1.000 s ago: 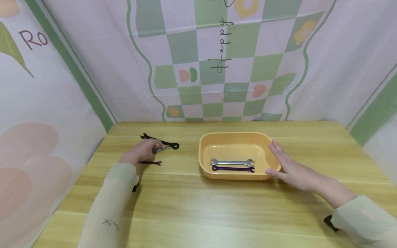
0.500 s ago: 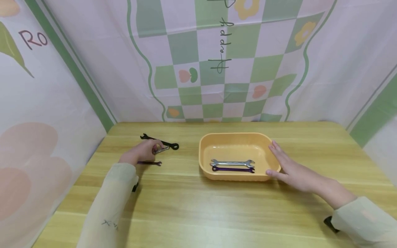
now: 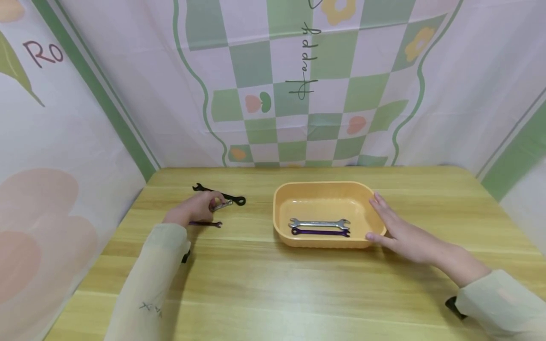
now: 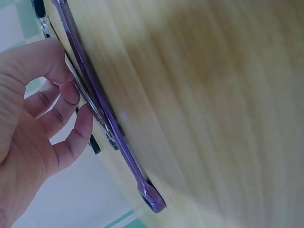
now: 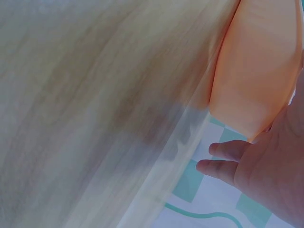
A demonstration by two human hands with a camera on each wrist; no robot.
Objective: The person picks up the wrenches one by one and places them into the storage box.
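Observation:
At the table's left side my left hand (image 3: 196,208) pinches a small silver wrench (image 3: 222,205) between thumb and fingers, low over the wood. A black combination wrench (image 3: 232,197) lies just beyond it. On the near side is a purple wrench (image 3: 206,224), partly hidden by the hand in the head view; the left wrist view shows this purple wrench (image 4: 114,123) along its length. My right hand (image 3: 405,239) rests spread against the right end of a yellow plastic basin (image 3: 324,243). Inside lie a silver open-end wrench (image 3: 319,224) and a purple wrench (image 3: 321,232), side by side.
The wooden table (image 3: 273,293) extends under everything. A patterned cloth (image 3: 294,118) hangs behind its far edge, and another printed cloth (image 3: 85,142) stands along the left. In the right wrist view, the basin's outer wall (image 5: 259,61) rises beside the hand.

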